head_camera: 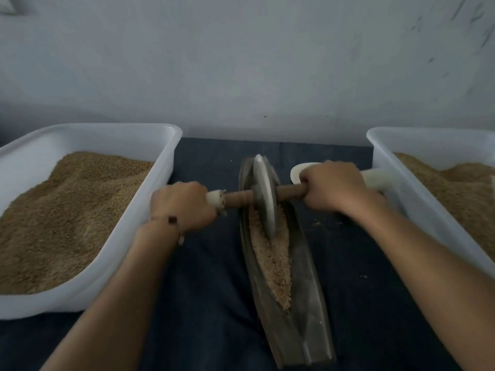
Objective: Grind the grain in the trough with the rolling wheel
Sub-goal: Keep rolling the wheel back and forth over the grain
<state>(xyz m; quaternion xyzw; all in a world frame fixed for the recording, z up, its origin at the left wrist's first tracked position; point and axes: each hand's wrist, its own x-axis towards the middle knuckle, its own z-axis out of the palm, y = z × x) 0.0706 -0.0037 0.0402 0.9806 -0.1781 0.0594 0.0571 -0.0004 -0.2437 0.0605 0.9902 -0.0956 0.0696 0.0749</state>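
I can make out no label, brand or writing on anything in front of me.

The trough (289, 303) is a long, narrow, boat-shaped vessel of dull grey metal, pointed at its far end, lying on a dark blue cloth (209, 303) that looks like denim. Coarse, pale tan grain (273, 261) fills its groove in a rough, crumbly strip. The rolling wheel (263, 195) is a thin grey disc standing on edge in the far part of the trough, its lower rim sunk into the grain. A turned brown wooden axle (238, 200) runs through its centre, with a whitish wrap on the left end.

My left hand (183, 206) grips the left end of the axle, fingers curled tight round it, a thin cord bracelet (171, 220) at the wrist. My right hand (333, 183) grips the right end the same way, knuckles up. The wheel sits between my two fists, closer to the right one.

A smooth white plastic scoop (375, 178) lies just behind my right hand. On either side stands a white plastic tub: the left tub (101, 269) and the right tub (388, 167) both hold heaped, sandy brown grain. A plain grey wall (241, 62) rises behind.
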